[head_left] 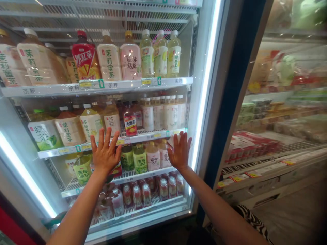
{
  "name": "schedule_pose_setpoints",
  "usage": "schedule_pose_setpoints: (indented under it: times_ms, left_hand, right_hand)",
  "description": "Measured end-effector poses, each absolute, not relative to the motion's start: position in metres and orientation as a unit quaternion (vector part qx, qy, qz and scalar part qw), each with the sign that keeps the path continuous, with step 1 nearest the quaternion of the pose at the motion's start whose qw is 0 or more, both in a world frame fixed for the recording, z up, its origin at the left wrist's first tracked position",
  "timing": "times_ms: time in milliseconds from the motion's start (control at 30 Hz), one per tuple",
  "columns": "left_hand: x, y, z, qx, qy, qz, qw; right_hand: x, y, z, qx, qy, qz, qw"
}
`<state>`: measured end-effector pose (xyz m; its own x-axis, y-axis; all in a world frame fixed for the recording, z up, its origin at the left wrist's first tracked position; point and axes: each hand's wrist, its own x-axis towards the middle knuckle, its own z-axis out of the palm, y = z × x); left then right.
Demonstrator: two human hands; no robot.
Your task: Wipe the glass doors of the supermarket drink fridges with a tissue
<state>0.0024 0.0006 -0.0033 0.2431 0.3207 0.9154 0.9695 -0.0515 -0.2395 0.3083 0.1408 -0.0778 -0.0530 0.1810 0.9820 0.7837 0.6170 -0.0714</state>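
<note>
I face a drinks fridge with several wire shelves of bottled tea. My left hand is raised with fingers spread, palm toward the shelves, in front of the second shelf's edge and holding nothing. My right hand is also up and spread flat, near the right end of that shelf by the lit door frame. Between my hands stand green-label bottles and pink-label bottles on the third shelf. A red-label bottle stands on the second shelf above them.
The top shelf carries large tea bottles, one with a red label. Small red-tinted bottles fill the bottom shelf. To the right, past a dark blue post, an open chiller holds packaged food.
</note>
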Motion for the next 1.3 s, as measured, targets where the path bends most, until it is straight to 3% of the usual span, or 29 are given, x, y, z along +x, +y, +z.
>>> schedule_pose_setpoints:
  times_ms: [200,433,667,867,1067,1300]
  left_hand:
    - [0.001,0.001,-0.004,-0.638,-0.511,-0.353,0.454]
    - [0.001,0.001,-0.002,-0.631,-0.509,-0.338,0.478]
    - [0.002,-0.001,-0.002,-0.635,-0.512,-0.337,0.471]
    - [0.0,-0.002,0.0,-0.643,-0.506,-0.332,0.469]
    - [0.003,-0.002,-0.001,-0.653,-0.507,-0.333,0.454]
    - [-0.029,-0.025,0.018,-0.647,-0.512,-0.352,0.443]
  right_hand:
    - [0.332,0.169,-0.001,-0.397,-0.616,-0.261,0.628]
    - [0.282,0.119,-0.081,-0.345,-0.709,-0.248,0.563]
    - [0.248,0.119,0.014,-0.369,-0.685,-0.221,0.589]
    - [0.204,0.086,-0.028,-0.306,-0.77,-0.221,0.514]
    - [0.175,0.075,0.032,-0.347,-0.761,-0.212,0.506]
    - [0.15,0.057,0.001,-0.286,-0.802,-0.221,0.476]
